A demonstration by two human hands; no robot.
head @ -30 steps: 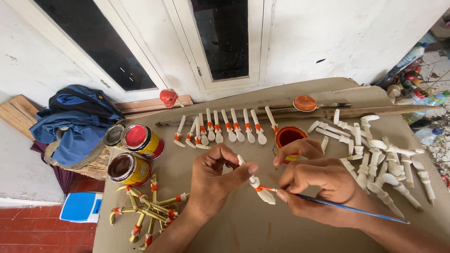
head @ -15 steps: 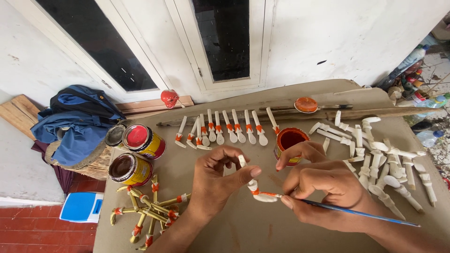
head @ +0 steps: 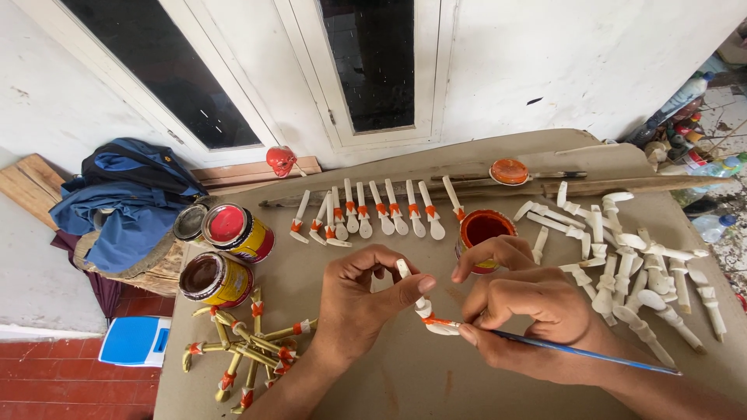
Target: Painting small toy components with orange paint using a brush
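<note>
My left hand [head: 362, 303] pinches a small white carved spoon-like piece [head: 422, 306] by its handle, above the brown table. My right hand [head: 529, 315] holds a thin blue-handled paintbrush [head: 580, 351], its tip touching an orange band on the white piece. Just behind my right hand stands an open can of orange paint [head: 481, 230].
A row of white pieces with orange bands [head: 373, 211] leans on a wooden stick. Unpainted white pieces [head: 634, 264] lie in a pile at right. Two paint cans [head: 222, 257] and a heap of yellowish painted pieces [head: 245, 346] sit at left. A blue bag [head: 124, 194] lies beyond the table.
The white piece has turned slightly between my left fingers, and the brush tip has shifted along its orange band. Both hands stay in the same place.
</note>
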